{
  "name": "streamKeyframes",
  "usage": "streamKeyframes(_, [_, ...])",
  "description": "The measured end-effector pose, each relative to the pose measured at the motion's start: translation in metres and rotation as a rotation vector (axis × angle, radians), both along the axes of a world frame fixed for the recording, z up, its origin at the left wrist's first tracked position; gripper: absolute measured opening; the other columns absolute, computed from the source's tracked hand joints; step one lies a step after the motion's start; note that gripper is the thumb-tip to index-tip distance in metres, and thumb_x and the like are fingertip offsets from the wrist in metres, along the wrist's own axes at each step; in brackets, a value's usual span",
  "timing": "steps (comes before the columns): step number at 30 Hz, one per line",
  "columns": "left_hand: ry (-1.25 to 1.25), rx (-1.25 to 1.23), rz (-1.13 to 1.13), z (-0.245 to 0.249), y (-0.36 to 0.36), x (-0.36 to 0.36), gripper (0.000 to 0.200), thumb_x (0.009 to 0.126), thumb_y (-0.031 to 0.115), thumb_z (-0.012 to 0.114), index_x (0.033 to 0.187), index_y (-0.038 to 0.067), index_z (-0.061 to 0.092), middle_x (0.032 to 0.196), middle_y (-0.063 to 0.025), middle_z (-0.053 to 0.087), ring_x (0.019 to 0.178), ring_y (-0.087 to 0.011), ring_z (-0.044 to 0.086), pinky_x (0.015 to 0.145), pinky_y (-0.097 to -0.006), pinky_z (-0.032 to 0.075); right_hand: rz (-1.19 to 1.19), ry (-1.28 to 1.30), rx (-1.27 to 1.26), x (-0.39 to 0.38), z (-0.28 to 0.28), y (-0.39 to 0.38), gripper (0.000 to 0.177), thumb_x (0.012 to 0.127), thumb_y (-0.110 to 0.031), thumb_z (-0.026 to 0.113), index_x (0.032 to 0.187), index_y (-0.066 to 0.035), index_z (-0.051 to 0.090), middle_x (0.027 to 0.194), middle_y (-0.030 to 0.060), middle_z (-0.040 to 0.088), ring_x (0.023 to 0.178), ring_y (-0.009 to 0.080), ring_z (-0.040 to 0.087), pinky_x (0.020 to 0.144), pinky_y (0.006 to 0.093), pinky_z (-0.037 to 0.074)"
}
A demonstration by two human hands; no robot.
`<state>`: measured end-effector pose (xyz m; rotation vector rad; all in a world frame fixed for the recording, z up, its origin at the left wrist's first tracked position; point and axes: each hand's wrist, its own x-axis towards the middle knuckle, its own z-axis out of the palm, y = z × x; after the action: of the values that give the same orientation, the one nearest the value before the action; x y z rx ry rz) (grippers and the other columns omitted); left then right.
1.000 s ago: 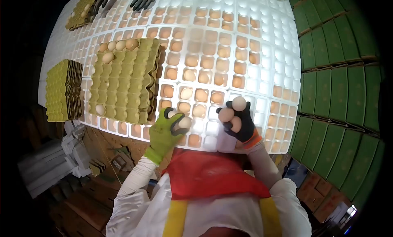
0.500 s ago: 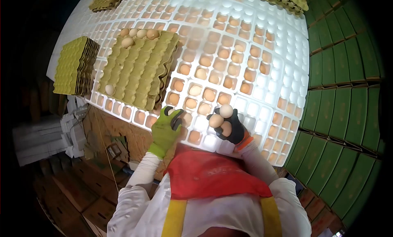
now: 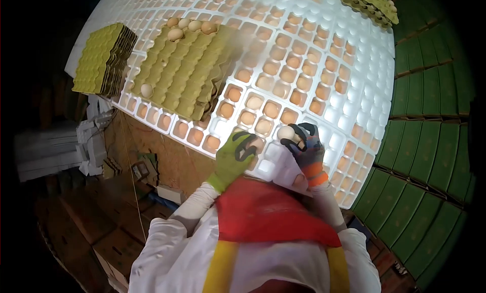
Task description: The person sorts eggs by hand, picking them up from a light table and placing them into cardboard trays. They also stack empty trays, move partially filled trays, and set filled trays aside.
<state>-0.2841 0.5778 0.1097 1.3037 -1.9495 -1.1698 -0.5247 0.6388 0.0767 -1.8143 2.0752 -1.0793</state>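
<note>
My left hand (image 3: 235,154), in a green glove with dark fingertips, curls over the near part of a white egg tray (image 3: 264,167). Its fingers close around an egg (image 3: 256,144). Just to the right, my right hand (image 3: 309,149), in a dark glove with an orange cuff, grips eggs with bent fingers. A pale egg (image 3: 285,134) shows at its fingertips; a browner one is partly hidden by them. Beyond both hands, brown and cream eggs (image 3: 263,126) sit singly in the square cells. Another egg (image 3: 299,181) lies low, beside the right wrist.
A stack of yellowish pulp trays (image 3: 179,73) with several loose eggs on top stands to the left. Another pulp-tray stack (image 3: 98,60) is farther left, and one (image 3: 372,7) at the far right. Green cartons (image 3: 420,151) line the right side.
My left hand has moved right across the tray. My right hand has turned, its fingers now over the eggs, and fewer eggs show in it. The view has shifted.
</note>
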Motion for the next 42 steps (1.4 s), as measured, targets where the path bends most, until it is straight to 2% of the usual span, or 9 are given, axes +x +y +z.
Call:
streamKeyframes(3, [0.231, 0.188, 0.206, -0.011, -0.004, 0.027, 0.036, 0.093, 0.009, 0.066, 0.129, 0.007, 0.061, 0.118, -0.0053, 0.063, 0.099, -0.0201, 0.061, 0.086, -0.0323, 0.052, -0.094, 0.241, 0.257, 0.021, 0.021, -0.007, 0.041, 0.083, -0.023, 0.082, 0.121, -0.017, 0.068, 0.116, 0.0094, 0.064, 0.100, 0.0302, 0.067, 0.080, 0.0397, 0.057])
streamKeyframes(6, [0.342, 0.145, 0.354, -0.017, -0.012, 0.047, 0.038, 0.099, 0.007, 0.060, 0.137, 0.002, 0.054, 0.119, -0.0028, 0.058, 0.103, -0.0126, 0.056, 0.090, -0.0282, 0.050, -0.113, -0.292, 0.084, 0.022, 0.015, 0.001, 0.036, 0.085, -0.018, 0.079, 0.120, -0.016, 0.069, 0.115, 0.0096, 0.064, 0.102, 0.0312, 0.067, 0.084, 0.0404, 0.057])
streamKeyframes(11, [-0.200, -0.576, 0.044, -0.026, -0.037, 0.040, 0.039, 0.084, 0.004, 0.061, 0.123, 0.005, 0.065, 0.127, -0.0186, 0.061, 0.119, -0.0400, 0.055, 0.103, -0.0509, 0.043, 0.111, 0.028, 0.175, 0.049, 0.010, 0.027, 0.042, 0.087, -0.013, 0.077, 0.127, -0.015, 0.068, 0.112, 0.0087, 0.068, 0.084, 0.0281, 0.070, 0.073, 0.0355, 0.057])
streamKeyframes(14, [-0.294, -0.617, 0.032, -0.043, -0.047, 0.034, 0.041, 0.084, 0.007, 0.062, 0.126, 0.006, 0.066, 0.128, -0.0170, 0.061, 0.121, -0.0392, 0.055, 0.103, -0.0500, 0.044, -0.050, -0.440, 0.235, 0.049, 0.005, 0.029, 0.042, 0.090, -0.014, 0.074, 0.130, -0.010, 0.064, 0.113, 0.0081, 0.068, 0.092, 0.0205, 0.068, 0.078, 0.0335, 0.056])
streamKeyframes(15, [-0.240, -0.593, 0.035, -0.043, -0.046, 0.034, 0.041, 0.085, 0.007, 0.062, 0.126, 0.005, 0.065, 0.129, -0.0176, 0.062, 0.120, -0.0395, 0.056, 0.102, -0.0499, 0.044, -0.259, -0.903, 0.504, 0.045, 0.017, 0.030, 0.036, 0.092, -0.009, 0.071, 0.128, -0.007, 0.065, 0.111, 0.0077, 0.067, 0.091, 0.0152, 0.065, 0.076, 0.0305, 0.056])
streamKeyframes(18, [-0.093, -0.518, 0.066, -0.038, -0.045, 0.054, 0.041, 0.086, 0.006, 0.061, 0.127, 0.001, 0.064, 0.133, -0.0192, 0.062, 0.118, -0.0405, 0.057, 0.102, -0.0496, 0.044, -0.322, -1.241, 0.219, 0.051, -0.002, 0.051, 0.028, 0.094, -0.001, 0.065, 0.122, -0.005, 0.066, 0.111, 0.0077, 0.066, 0.090, 0.0142, 0.064, 0.074, 0.0278, 0.055])
streamKeyframes(22, [0.046, -0.276, 0.160, -0.021, -0.033, 0.076, 0.039, 0.090, -0.006, 0.056, 0.127, -0.001, 0.063, 0.127, -0.0144, 0.061, 0.123, -0.0302, 0.057, 0.105, -0.0367, 0.045, 0.315, -0.120, 0.090, 0.082, -0.006, 0.041, 0.028, 0.085, -0.003, 0.070, 0.113, -0.008, 0.069, 0.104, 0.0114, 0.062, 0.101, 0.0328, 0.060, 0.090, 0.0433, 0.050])
streamKeyframes(33, [0.171, -0.064, 0.131, 0.031, -0.050, 0.109, 0.036, 0.085, 0.005, 0.065, 0.120, 0.000, 0.068, 0.122, -0.0172, 0.067, 0.108, -0.0345, 0.066, 0.094, -0.0393, 0.053, 0.142, -0.456, 0.069, 0.083, 0.016, -0.013, 0.022, 0.081, 0.003, 0.069, 0.102, -0.005, 0.071, 0.103, 0.0131, 0.067, 0.094, 0.0333, 0.066, 0.078, 0.0418, 0.055])
streamKeyframes(42, [-0.038, -0.369, 0.161, 0.089, -0.258, 0.143, 0.036, 0.083, 0.012, 0.072, 0.118, 0.011, 0.072, 0.109, -0.0108, 0.071, 0.098, -0.0297, 0.069, 0.085, -0.0380, 0.054, 0.226, -0.193, -0.042, 0.111, 0.049, -0.172, 0.022, 0.086, -0.002, 0.068, 0.107, -0.006, 0.071, 0.105, 0.0115, 0.067, 0.096, 0.0313, 0.065, 0.080, 0.0393, 0.054])
